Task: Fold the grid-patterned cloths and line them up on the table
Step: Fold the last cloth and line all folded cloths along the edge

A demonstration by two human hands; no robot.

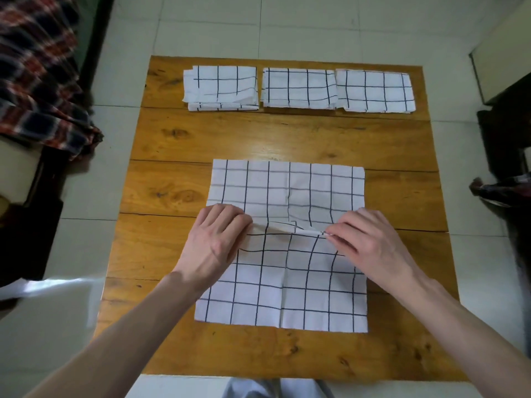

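- Left hand point(218, 239): grip pinches the open cloth point(287, 282) at its middle ridge, left side.
- Cloth lies flat at the near centre of the tabletop point(172, 139); lift both pinches evenly so the fold lands square.
- Right hand point(365, 239): grip pinches the same ridge, right side.
- Three folded cloths point(298, 89) line the far edge.
- Containers: none in view.
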